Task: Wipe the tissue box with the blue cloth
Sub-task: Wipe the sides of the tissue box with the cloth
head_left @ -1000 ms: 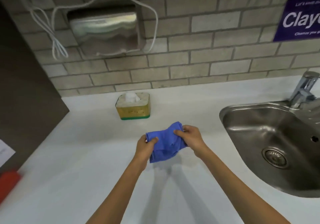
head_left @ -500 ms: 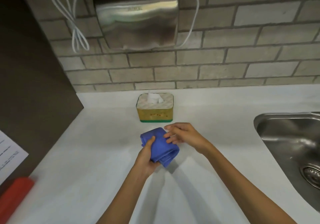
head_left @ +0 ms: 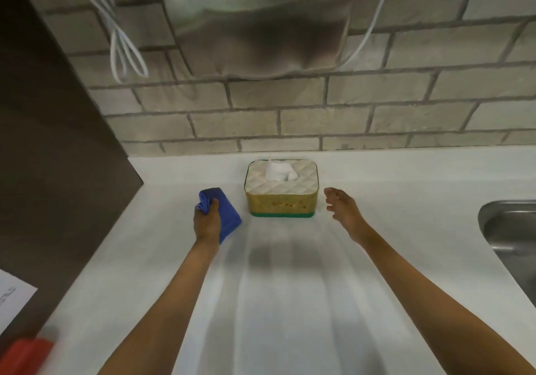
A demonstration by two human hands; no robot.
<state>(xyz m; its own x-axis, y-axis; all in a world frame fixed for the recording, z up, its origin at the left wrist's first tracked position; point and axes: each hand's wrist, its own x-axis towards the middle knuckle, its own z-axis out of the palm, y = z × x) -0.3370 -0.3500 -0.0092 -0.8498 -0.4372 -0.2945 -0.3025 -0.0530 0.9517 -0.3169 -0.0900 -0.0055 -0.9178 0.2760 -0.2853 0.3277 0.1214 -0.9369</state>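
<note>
Bunched in the left hand (head_left: 206, 224), the folded blue cloth (head_left: 224, 215) waits beside the yellow, green-based tissue box (head_left: 280, 197) — right hand (head_left: 343, 208) open, empty. Approach step; next, steady and wipe.

Embossed brand lettering on upper front of steel hand dryer (head_left: 256, 21) on brick wall, blurred; looks like four capitals, possibly "AIKE", not surely legible. White paper sheet (head_left: 13, 298) at left edge, on dark panel, carries few dark printed strokes, cut off by frame, unreadable. Tissue box (head_left: 280, 190) front shows small red-orange marks on gold band, too blurred to tell whether letters or ornament.
</note>
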